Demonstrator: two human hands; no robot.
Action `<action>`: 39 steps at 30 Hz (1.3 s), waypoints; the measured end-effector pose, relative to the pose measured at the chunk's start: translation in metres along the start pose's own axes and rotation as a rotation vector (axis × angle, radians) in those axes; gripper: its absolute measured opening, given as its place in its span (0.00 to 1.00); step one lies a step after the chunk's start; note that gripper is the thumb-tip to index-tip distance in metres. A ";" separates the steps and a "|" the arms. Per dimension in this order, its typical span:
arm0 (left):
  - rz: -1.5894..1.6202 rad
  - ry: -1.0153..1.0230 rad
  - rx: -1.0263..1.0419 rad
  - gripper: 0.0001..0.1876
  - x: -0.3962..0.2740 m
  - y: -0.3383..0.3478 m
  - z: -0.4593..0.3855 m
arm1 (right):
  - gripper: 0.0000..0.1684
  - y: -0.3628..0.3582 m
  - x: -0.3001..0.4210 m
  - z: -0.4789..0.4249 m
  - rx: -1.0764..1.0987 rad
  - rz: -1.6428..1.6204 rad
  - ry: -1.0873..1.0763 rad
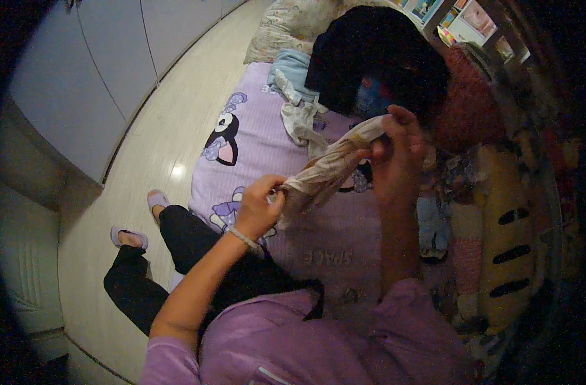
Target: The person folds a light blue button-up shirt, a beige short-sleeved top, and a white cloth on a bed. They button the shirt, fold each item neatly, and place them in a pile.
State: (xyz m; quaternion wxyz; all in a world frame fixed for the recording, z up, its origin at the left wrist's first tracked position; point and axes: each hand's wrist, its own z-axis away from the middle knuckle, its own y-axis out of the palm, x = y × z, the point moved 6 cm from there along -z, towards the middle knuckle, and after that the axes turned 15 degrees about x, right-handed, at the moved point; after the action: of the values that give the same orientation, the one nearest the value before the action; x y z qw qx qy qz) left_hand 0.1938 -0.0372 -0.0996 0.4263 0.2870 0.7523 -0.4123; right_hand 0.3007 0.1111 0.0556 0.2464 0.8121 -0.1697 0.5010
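A light cream cloth garment (329,166), gathered lengthwise, is stretched between my two hands above a purple printed bed cover (274,163). My left hand (259,204), with a pale cord bracelet at the wrist, pinches its lower left end. At its upper right end, my right hand (401,144) grips it between thumb and fingers. Just beyond the garment, crumpled white cloth items (300,122) lie on the cover. A folded light blue cloth (293,72) is behind them, beside a large black pile of fabric (379,53). What kind of garment I hold cannot be told.
A patterned pillow (293,29) lies at the far end. Along the right are a reddish textured cushion or fabric (471,101), folded clothes (432,226) and a tan slotted item (507,250). Pale cabinet doors (115,48) border the wooden floor (168,130) at left.
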 end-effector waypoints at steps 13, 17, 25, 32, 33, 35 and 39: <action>0.240 0.067 -0.489 0.03 -0.038 -0.162 -0.018 | 0.16 -0.036 0.074 -0.013 -0.352 0.076 -0.375; 0.486 0.164 -0.506 0.04 -0.054 -0.176 -0.013 | 0.17 -0.034 0.084 -0.009 -0.399 0.139 -0.427; -0.008 0.180 0.524 0.08 -0.108 -0.061 0.023 | 0.14 -0.036 0.066 0.004 -0.022 -0.305 -0.117; 0.099 0.299 0.201 0.27 -0.092 0.029 -0.023 | 0.15 -0.036 0.023 -0.002 0.136 -0.334 -0.043; 0.128 0.266 0.213 0.27 -0.086 0.047 -0.022 | 0.14 -0.037 0.023 -0.002 0.087 -0.347 -0.046; 0.124 0.182 0.139 0.22 -0.072 0.066 -0.021 | 0.14 -0.046 0.030 0.002 0.006 -0.334 -0.050; 0.093 0.061 0.084 0.17 -0.051 0.069 -0.013 | 0.17 -0.052 0.049 0.010 0.185 -0.297 -0.116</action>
State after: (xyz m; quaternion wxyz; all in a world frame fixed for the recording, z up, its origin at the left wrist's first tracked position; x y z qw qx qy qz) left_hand 0.2667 0.0047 -0.0773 0.4094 0.3518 0.7328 -0.4143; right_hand 0.3569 0.1465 0.0839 0.2316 0.8750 -0.0150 0.4249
